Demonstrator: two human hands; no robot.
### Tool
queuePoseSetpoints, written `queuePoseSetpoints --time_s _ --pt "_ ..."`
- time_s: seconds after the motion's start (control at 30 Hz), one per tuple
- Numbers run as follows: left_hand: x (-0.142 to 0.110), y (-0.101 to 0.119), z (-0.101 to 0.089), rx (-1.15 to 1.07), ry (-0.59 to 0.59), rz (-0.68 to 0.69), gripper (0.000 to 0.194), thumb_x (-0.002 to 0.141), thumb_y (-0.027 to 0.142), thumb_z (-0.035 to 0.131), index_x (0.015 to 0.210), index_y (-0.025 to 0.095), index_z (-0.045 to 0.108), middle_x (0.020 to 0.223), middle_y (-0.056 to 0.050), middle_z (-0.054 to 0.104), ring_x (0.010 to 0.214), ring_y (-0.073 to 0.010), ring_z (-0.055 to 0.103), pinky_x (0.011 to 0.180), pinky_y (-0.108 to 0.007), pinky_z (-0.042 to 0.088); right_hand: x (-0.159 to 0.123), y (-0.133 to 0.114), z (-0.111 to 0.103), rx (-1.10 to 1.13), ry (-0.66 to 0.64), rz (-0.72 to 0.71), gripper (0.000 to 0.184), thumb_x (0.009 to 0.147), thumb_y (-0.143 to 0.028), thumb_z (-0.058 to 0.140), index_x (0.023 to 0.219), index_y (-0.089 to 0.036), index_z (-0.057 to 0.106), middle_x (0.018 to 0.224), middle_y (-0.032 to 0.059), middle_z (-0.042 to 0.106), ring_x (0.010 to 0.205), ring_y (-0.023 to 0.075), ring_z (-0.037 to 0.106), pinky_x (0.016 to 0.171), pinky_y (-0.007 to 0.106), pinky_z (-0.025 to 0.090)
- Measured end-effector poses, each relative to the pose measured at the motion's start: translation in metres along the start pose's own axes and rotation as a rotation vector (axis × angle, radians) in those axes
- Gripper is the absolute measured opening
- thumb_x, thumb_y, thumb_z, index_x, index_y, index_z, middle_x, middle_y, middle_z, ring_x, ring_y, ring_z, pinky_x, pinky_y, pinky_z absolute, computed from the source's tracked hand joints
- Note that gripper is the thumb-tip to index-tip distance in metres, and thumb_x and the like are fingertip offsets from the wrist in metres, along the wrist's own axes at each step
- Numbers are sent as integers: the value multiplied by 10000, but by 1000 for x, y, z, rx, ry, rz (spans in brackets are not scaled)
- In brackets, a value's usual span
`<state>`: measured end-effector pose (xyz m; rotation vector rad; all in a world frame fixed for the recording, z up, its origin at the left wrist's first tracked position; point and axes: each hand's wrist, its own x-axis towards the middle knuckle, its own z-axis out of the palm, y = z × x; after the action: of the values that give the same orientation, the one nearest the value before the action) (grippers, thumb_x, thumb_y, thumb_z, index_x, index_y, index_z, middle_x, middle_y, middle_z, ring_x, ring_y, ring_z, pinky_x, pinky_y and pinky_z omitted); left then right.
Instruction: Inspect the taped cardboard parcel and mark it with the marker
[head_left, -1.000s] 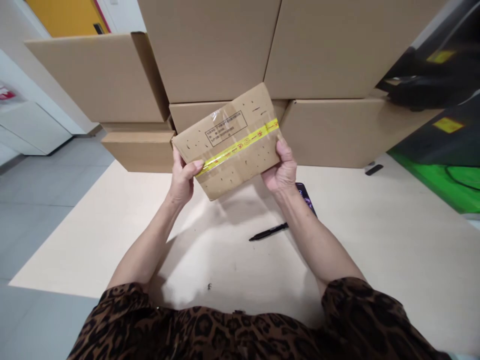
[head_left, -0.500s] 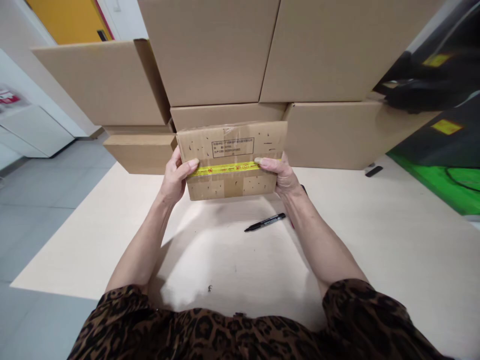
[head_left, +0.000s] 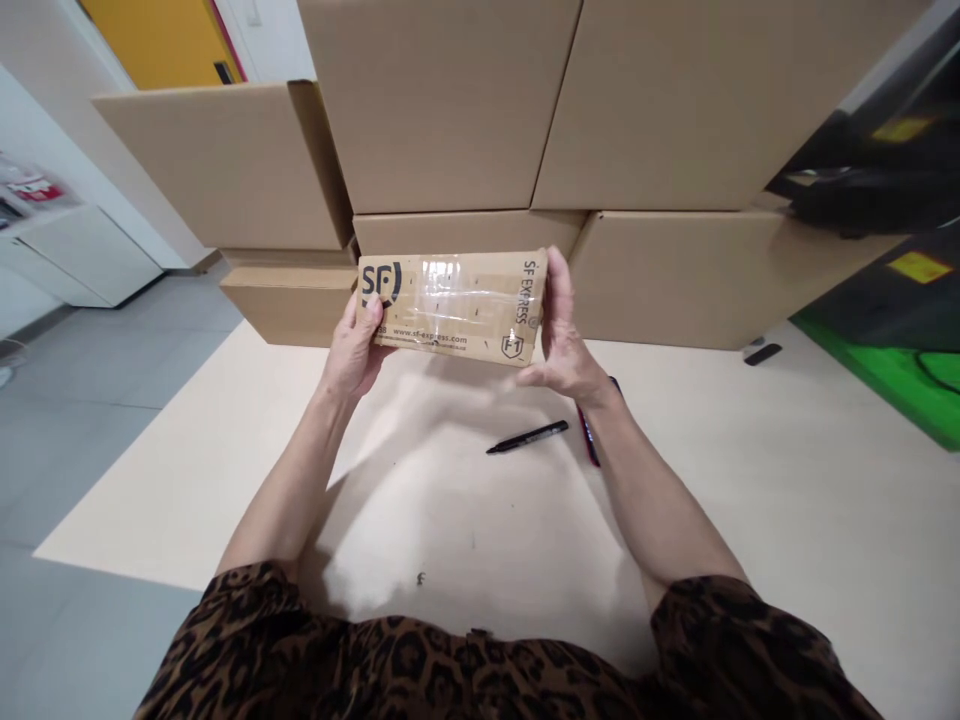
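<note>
A small cardboard box [head_left: 457, 310] is held up above the table, its side printed with "SF EXPRESS" and a web address turned towards me. Clear tape shines across its middle. My left hand [head_left: 356, 345] grips its left end, thumb on the printed face. At the right end, my right hand [head_left: 566, 335] has its fingers along the box edge and its thumb near the lower corner. A black marker pen [head_left: 527, 437] lies on the table below the box. Beside my right wrist is a dark, red-edged object [head_left: 589, 435], partly covered by the arm.
Large cardboard boxes [head_left: 442, 110] are stacked along the back of the pale table [head_left: 750, 500]. A smaller closed box [head_left: 289, 305] stands at the back left. A small black piece [head_left: 763, 355] lies at the back right, near a green surface [head_left: 870, 370].
The box has been turned in my hands: the face with yellow tape and a printed label has given way to the SF EXPRESS side. My right thumb has come off the front face.
</note>
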<state>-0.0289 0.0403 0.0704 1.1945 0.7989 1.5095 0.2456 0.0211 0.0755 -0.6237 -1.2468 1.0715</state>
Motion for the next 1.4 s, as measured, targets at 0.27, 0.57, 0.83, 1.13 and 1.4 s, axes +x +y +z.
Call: queuePoseSetpoints --time_s 0.27,0.57,0.83,1.13,1.4 --pt "-17 3 18 200 -18 326 754 789 644 878 1463 380 665 1527 -37 673 1530 -359 541 1295 -537 433 5 16 13 279 283 203 649 689 -838 761 1167 -402 721 1459 -7 718 1585 372 477 1149 655 561" --pt "-13 9 6 176 -207 174 838 751 752 850 1475 375 658 1689 -62 525 1652 -393 353 1327 -573 371 9 15 -2 352 287 278 577 630 -419 853 1183 -307 733 1187 21 819 1324 385 716 1036 612 662" --pt "-18 5 20 111 -175 83 872 718 531 930 1509 335 618 1570 -88 640 1530 -415 528 1298 -594 420 0 -1 8 239 235 59 545 655 -439 876 1169 -387 702 1335 -18 758 1488 363 582 1106 630 612" --pt "-13 10 10 94 -252 -69 939 676 631 931 1488 302 596 1491 -131 692 1465 -448 589 1194 -592 536 3 -10 1 327 131 222 521 567 -345 917 1047 -321 716 1151 6 834 1303 391 719 1122 659 584" --pt "-19 13 14 115 -175 64 967 670 564 959 1485 231 558 1417 -164 719 1393 -434 654 1158 -555 556 0 -8 -4 239 88 98 951 482 -347 994 1357 -402 626 1361 -6 734 1409 360 632 1250 627 477"
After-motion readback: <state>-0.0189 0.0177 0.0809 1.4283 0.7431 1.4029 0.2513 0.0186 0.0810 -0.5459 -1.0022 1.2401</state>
